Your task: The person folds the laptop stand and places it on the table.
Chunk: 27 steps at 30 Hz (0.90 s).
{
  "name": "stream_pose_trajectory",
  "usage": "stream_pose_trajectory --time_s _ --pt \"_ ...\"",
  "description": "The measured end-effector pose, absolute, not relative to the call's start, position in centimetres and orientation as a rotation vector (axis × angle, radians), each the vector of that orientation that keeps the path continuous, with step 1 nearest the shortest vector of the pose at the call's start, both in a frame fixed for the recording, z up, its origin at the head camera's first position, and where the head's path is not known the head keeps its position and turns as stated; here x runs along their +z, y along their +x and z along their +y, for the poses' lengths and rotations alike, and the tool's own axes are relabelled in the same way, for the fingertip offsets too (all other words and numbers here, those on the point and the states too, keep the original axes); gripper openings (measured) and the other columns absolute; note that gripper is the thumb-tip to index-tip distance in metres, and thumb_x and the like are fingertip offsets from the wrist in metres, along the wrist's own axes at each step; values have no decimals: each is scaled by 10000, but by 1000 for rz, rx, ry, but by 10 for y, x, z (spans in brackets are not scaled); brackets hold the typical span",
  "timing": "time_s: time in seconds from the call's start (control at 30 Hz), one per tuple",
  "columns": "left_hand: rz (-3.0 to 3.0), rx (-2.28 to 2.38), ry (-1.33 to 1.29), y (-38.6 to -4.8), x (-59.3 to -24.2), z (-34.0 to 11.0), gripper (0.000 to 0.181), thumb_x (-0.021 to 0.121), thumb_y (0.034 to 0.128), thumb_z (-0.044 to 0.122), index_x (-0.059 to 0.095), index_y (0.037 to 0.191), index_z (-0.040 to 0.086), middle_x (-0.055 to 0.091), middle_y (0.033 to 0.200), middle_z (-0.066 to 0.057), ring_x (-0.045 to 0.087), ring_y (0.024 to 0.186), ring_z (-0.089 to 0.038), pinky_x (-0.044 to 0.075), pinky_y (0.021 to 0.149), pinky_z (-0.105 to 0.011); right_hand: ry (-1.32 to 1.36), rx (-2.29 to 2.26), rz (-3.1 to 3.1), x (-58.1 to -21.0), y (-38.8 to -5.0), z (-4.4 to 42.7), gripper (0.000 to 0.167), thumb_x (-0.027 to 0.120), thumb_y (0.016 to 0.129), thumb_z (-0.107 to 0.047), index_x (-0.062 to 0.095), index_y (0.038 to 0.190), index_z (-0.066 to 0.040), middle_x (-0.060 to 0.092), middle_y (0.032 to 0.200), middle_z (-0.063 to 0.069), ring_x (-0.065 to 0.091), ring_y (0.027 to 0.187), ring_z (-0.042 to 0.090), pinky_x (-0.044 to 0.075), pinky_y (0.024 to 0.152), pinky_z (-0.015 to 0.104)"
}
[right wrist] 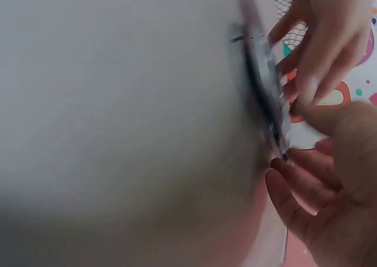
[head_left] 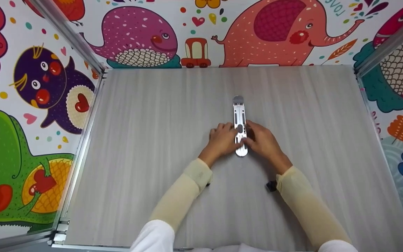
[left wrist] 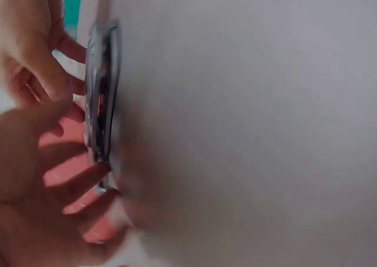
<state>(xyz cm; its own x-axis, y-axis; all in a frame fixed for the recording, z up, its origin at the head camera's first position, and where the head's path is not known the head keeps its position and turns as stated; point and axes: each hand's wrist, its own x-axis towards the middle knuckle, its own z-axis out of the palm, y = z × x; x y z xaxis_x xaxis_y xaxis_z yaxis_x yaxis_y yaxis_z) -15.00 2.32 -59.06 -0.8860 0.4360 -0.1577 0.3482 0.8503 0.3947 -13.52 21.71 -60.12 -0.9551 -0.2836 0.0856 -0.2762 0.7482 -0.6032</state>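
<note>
A long, narrow, slotted silver metal piece (head_left: 239, 113) with rounded ends and a grey far tip points away from me at the middle of the table. It resembles a folded stand. My left hand (head_left: 223, 140) holds its left edge, thumb near the close end. On the opposite edge my right hand (head_left: 265, 140) grips it with thumb and fingers. In the left wrist view the metal piece (left wrist: 101, 96) appears edge-on with dark layers inside. The right wrist view shows it blurred; whether it rests fully on the table cannot be told.
The wood-grain tabletop (head_left: 152, 115) spreads around both hands. Metal frame rails (head_left: 82, 140) edge it at the left, and cartoon-printed panels (head_left: 138, 38) stand at the back and sides. A small black wrist device (head_left: 271, 186) sits under the right sleeve.
</note>
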Motion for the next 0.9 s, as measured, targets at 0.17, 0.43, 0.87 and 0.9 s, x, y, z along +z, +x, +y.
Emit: stream_pose_trajectory --time_s 0.17,0.43,0.87,0.9 --pt "2765 356 690 -119 -594 21 806 727 868 584 434 1561 296 384 1630 -43 319 1496 -441 236 1038 -849 -715 -851 2992 -610 -108 229 993 897 769 -360 390 1564 -49 628 1380 216 618 1237 399 497 1009 577" --pt "2933 276 705 -101 -604 28 758 660 853 614 529 1502 246 519 1545 -89 434 1427 -475 406 940 -807 -771 -819 3038 -618 -94 224 765 847 792 -430 612 1397 -24 667 1341 200 640 1243 366 532 991 534" --pt "2867 356 588 -109 -600 31 752 724 813 559 532 1497 312 478 1584 -43 359 1492 -428 353 966 -836 -804 -769 3015 -610 -105 221 652 862 765 -319 667 1303 -5 742 1168 183 661 1020 316 578 861 458" --pt "2862 367 568 -112 -600 31 755 729 802 568 539 1490 322 474 1587 -35 347 1499 -421 343 967 -843 -802 -767 3009 -610 -108 220 637 868 757 -308 675 1286 -11 754 1114 171 646 977 301 579 828 442"
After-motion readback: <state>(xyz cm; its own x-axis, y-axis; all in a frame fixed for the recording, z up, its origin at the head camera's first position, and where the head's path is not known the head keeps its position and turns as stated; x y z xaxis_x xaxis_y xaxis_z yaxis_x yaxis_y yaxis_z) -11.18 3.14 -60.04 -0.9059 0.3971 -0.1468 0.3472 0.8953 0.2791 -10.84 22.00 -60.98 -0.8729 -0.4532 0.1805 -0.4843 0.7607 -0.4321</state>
